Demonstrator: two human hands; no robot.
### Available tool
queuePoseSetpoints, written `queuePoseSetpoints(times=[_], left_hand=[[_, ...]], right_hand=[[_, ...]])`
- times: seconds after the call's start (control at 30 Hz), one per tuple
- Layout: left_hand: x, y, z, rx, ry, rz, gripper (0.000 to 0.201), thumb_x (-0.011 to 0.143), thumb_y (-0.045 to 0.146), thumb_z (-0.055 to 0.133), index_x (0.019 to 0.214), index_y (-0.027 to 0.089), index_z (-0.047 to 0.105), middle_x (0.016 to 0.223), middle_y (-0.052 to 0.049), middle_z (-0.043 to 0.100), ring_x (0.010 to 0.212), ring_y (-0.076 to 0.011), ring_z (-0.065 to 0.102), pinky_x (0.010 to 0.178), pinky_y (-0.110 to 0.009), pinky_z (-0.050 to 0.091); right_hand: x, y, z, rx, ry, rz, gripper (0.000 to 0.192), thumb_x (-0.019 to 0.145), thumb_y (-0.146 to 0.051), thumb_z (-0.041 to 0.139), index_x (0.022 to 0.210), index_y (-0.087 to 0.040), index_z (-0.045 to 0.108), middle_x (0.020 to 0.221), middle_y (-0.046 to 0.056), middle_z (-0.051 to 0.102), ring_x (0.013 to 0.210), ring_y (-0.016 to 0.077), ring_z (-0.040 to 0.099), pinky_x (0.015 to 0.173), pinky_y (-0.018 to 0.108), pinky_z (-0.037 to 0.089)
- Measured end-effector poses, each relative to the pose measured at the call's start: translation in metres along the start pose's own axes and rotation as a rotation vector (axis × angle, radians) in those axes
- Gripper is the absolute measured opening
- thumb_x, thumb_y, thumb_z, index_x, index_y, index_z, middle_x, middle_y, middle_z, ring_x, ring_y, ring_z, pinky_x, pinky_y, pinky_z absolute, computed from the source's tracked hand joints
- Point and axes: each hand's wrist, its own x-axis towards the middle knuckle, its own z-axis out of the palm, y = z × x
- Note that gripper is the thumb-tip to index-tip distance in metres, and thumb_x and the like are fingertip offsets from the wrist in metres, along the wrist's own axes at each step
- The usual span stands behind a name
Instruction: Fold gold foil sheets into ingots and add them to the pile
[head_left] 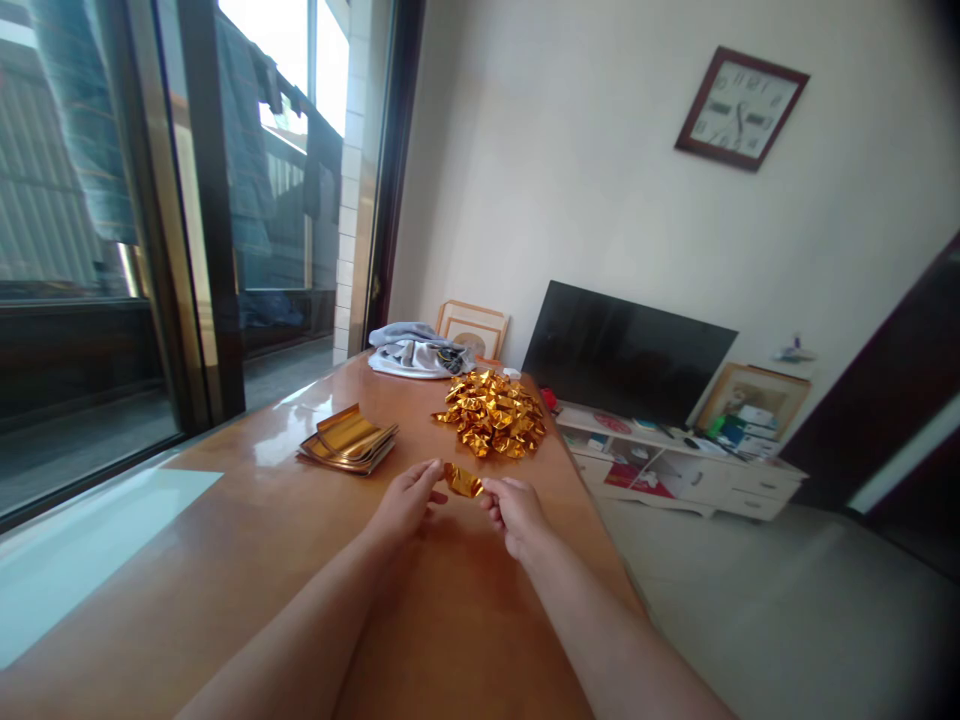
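Between my two hands, just above the tabletop, is a small folded piece of gold foil paper (463, 481). My left hand (411, 497) pinches its left end, and my right hand (514, 510) pinches its right end. Beyond them lies a heap of folded gold foil pieces (495, 412), crumpled and shiny. To the left of my hands sits a stack of flat gold foil sheets (349, 440), the top ones curling up at the edges.
The long brown table (285, 560) has its right edge close to my right forearm. Folded clothes (420, 352) lie at its far end. A glass sliding door (285, 200) runs along the left. A television (628, 350) and a low white cabinet (682, 470) stand beyond on the right.
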Motion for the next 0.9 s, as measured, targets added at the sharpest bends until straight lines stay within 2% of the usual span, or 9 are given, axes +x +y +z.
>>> queuePoseSetpoints(times=[0.2,0.33,0.63,0.9], left_hand=[[-0.002,0.002,-0.002,-0.199,-0.042,-0.107,0.076,0.086,0.076,0.052,0.126,0.014,0.070,0.118,-0.018,0.074,0.080,-0.0232,0.068,0.063,-0.031,0.044],[0.000,-0.002,-0.002,-0.232,-0.099,-0.103,0.074,0.085,0.076,0.054,0.114,0.012,0.075,0.116,-0.018,0.075,0.080,-0.0225,0.066,0.064,-0.031,0.042],[0.003,-0.007,-0.002,-0.261,-0.149,-0.118,0.072,0.088,0.075,0.052,0.117,0.013,0.075,0.126,-0.017,0.072,0.082,-0.0213,0.067,0.072,-0.033,0.047],[0.007,-0.015,-0.002,-0.352,0.024,-0.165,0.078,0.083,0.074,0.062,0.120,0.006,0.069,0.112,-0.021,0.073,0.081,-0.0220,0.070,0.073,-0.033,0.051]], right_hand=[[0.004,-0.006,0.000,0.064,-0.024,0.128,0.014,0.086,-0.023,0.063,0.075,-0.015,0.062,0.054,-0.002,0.057,0.039,0.0053,0.037,0.037,0.017,0.021],[0.006,-0.009,0.001,0.105,-0.042,0.193,0.015,0.088,-0.022,0.062,0.076,-0.014,0.063,0.054,-0.003,0.057,0.039,0.0050,0.036,0.037,0.017,0.022],[0.010,-0.015,0.003,0.116,-0.040,0.230,0.014,0.088,-0.022,0.062,0.076,-0.015,0.063,0.053,-0.003,0.058,0.038,0.0055,0.036,0.037,0.017,0.021],[0.015,-0.015,0.004,0.069,-0.023,0.141,0.013,0.084,-0.021,0.065,0.073,-0.015,0.062,0.055,-0.002,0.061,0.039,0.0051,0.039,0.038,0.017,0.021]])
